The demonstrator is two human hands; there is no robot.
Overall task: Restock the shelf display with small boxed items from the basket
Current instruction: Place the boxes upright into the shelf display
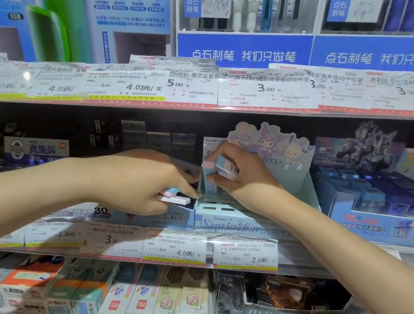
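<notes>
A pale blue cardboard display tray (245,216) with cartoon characters on its back card stands on the middle shelf. Its slots look mostly dark and unfilled. My right hand (245,176) is over the tray's left side and grips a few small pink-and-blue boxed erasers (221,167); one of them points down into a slot at the tray's left edge. My left hand (146,181) is just left of the tray and holds more small pink, blue and white boxes (174,197). The basket is out of view.
A blue display box of small blue items (376,199) stands right of the tray. Eraser displays (36,149) sit to the left. Price tags (175,246) line the shelf edges. Pen racks (246,9) fill the upper shelf, and boxed stationery (118,294) the lower one.
</notes>
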